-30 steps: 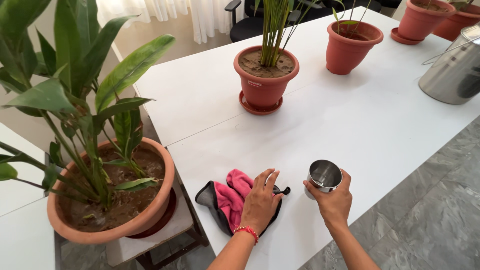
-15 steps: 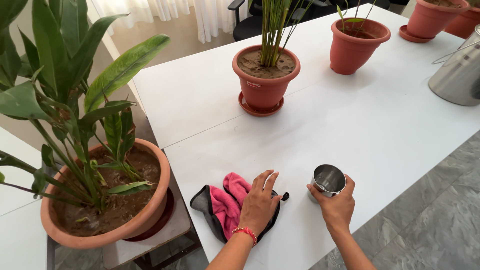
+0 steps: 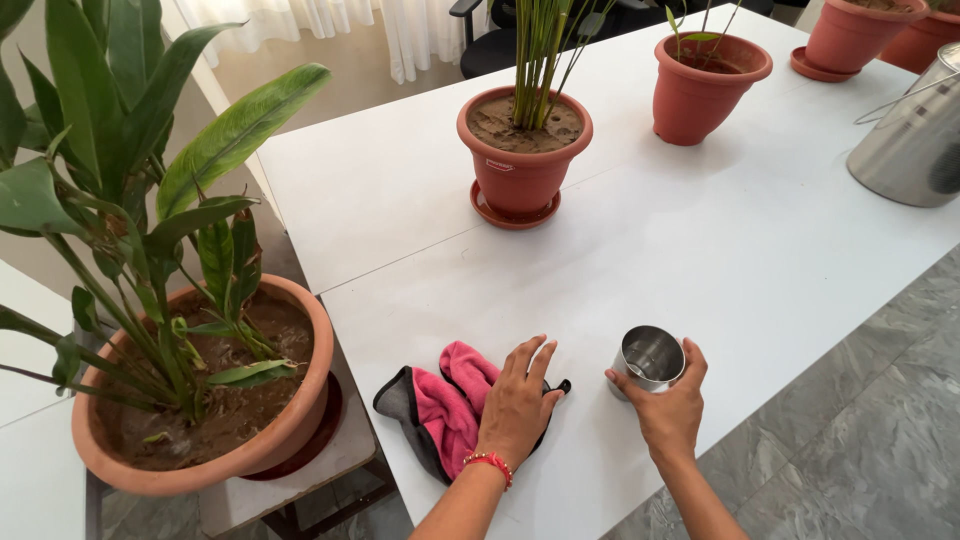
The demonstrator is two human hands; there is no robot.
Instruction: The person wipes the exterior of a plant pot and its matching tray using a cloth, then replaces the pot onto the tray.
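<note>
My left hand point(image 3: 517, 402) lies flat, fingers spread, on a crumpled pink and dark grey cloth point(image 3: 440, 407) near the front edge of the white table point(image 3: 700, 250). A red thread band circles that wrist. My right hand point(image 3: 668, 405) wraps around a small steel cup point(image 3: 648, 358) that stands upright on the table, just right of the cloth. The cup's inside looks shiny; I cannot tell whether it holds anything.
A large terracotta pot with a broad-leaved plant point(image 3: 190, 390) stands on a low stand at the left. On the table sit a pot with tall grass-like stems point(image 3: 523, 150), a second pot point(image 3: 710, 85), further pots point(image 3: 860, 35) and a big steel can point(image 3: 915, 140).
Both hands stay where they were on the cloth and the cup. The view has shifted slightly, so everything sits a little to the right.
</note>
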